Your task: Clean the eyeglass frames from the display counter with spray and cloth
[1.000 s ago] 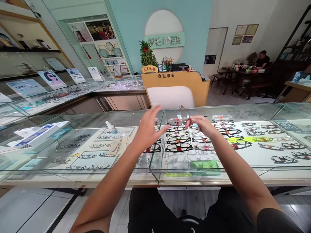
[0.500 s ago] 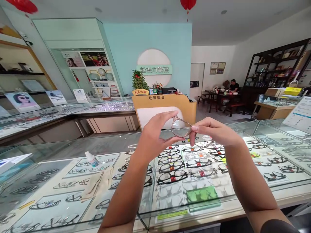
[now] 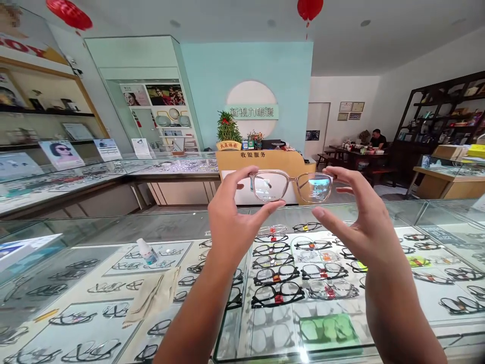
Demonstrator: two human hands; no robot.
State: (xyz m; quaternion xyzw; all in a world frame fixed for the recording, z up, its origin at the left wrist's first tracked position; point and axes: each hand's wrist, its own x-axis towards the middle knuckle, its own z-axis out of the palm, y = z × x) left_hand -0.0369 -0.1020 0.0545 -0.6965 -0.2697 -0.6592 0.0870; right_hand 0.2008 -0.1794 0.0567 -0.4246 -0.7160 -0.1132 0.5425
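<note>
above showcase (image 3: 265, 355), left hand (image 3: 237, 215) pinching glasses (image 3: 293, 179), right hand (image 3: 366, 217) half-open against them, sign (image 3: 251, 111) 新视力眼镜

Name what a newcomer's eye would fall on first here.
Probably the clear-framed glasses, raised at the picture's centre with the left hand on one end and the right hand at the other. After that, likely the two red lanterns hanging along the top and the white disc on the turquoise wall beyond.
</note>
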